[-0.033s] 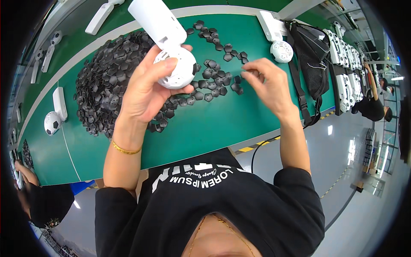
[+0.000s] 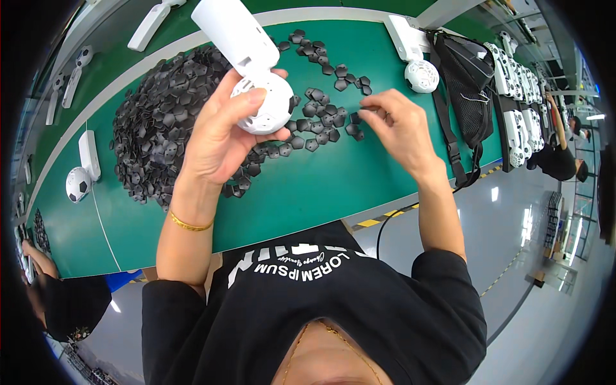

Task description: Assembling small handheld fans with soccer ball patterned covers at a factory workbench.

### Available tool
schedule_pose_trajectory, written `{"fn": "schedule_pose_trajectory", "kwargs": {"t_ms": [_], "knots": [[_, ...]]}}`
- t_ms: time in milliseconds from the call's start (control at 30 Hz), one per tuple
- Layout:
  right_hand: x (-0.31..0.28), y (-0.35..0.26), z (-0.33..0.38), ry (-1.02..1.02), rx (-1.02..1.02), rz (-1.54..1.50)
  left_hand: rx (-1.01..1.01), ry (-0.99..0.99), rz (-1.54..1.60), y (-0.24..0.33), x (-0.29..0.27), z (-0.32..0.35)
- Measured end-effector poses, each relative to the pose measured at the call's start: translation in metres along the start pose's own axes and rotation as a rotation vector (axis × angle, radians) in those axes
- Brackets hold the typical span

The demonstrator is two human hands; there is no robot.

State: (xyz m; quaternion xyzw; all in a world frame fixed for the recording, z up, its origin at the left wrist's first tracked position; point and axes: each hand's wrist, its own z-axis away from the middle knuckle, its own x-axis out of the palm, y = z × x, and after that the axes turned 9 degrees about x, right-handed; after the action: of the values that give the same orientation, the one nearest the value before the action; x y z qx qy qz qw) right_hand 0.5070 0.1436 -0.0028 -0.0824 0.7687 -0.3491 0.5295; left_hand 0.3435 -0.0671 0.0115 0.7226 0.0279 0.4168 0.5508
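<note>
— Fingers (image 2: 251,96) of the left hand (image 2: 215,138) are seen clasped around the round head of a white ball-headed device (image 2: 263,106), which is held up above the green table (image 2: 308,192). What is shown of the other side?

— The right hand (image 2: 401,128) is lowered to the scattered black pieces (image 2: 321,125), with its fingertips drawn together at one small piece (image 2: 355,119). Whether that piece is already gripped cannot be told.

— Which step is judged to be in hand?

— Picking up a piece for the ball's empty sockets, it would seem. A firm pinch is called for next, and the piece's outline must be matched to an open socket. The big heap (image 2: 160,122) is left untouched to the left.

— And against the earlier frame?

— No difference is found: both hands, the device and the pieces are placed as before.
</note>
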Motion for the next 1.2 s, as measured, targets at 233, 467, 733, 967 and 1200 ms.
{"fn": "schedule_pose_trajectory", "kwargs": {"t_ms": [233,467,733,967,1200], "knots": [[0.009,0.004,0.005,-0.036,-0.197,0.209,-0.005,0.024,0.046,-0.012,-0.009,0.005],[0.019,0.016,0.005,0.03,-0.341,0.29,-0.014,0.029,0.016,-0.013,-0.008,0.009],[0.03,-0.029,-0.003,0.035,-0.064,-0.276,0.022,0.018,-0.073,-0.024,-0.005,0.013],[0.045,-0.073,-0.001,-0.171,-0.014,-0.667,0.175,0.003,-0.23,-0.029,0.002,0.014],[0.056,-0.072,0.003,-0.175,0.129,-0.835,0.22,0.015,-0.287,-0.034,0.0,0.016]]}}
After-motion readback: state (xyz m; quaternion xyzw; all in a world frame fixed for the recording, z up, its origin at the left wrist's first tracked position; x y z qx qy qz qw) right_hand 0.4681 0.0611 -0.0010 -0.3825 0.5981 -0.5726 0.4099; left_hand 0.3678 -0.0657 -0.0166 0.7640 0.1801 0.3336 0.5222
